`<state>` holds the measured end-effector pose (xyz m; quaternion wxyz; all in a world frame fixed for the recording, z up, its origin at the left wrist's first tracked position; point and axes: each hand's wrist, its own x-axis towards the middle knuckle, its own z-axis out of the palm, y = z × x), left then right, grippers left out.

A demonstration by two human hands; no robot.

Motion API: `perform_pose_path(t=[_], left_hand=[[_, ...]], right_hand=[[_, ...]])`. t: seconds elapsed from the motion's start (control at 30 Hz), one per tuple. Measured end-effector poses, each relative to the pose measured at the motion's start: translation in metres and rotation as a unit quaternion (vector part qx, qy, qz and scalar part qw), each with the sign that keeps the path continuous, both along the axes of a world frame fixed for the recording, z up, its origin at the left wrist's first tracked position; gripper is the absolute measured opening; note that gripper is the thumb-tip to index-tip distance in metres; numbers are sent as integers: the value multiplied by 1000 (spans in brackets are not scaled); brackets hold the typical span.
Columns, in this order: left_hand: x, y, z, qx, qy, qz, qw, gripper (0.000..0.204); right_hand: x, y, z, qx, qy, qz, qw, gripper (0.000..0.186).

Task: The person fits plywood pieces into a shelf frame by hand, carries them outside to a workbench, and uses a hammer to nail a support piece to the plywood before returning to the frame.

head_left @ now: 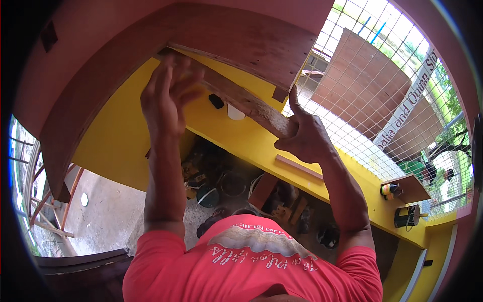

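Both my arms reach up toward a long brown wooden plank that runs slantwise under a large reddish-brown board overhead. My left hand is raised against the plank's upper end, fingers spread and partly blurred; whether it grips the plank I cannot tell. My right hand is closed around the plank's lower end, thumb pointing up. My red shirt fills the lower middle of the view.
A yellow wall and yellow ledge lie behind the plank. A wire mesh window is at right. A small wooden shelf holds a small tape roll, with a dark can beside it. Tools and clutter lie on the floor below.
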<state>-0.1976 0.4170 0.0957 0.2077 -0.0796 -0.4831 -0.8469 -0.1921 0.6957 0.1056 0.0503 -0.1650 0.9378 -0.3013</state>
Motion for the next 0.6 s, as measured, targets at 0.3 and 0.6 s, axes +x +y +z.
perform_pose_path(t=[0.3,0.6], left_hand=[[-65,42,-84,210,120,-242,940,58],[-74,41,-78,247,78,-169,951,49]], right_hand=[[1,-6,19,44,-11,8,999,111],[1,-15,33,106,45,4,993,88]])
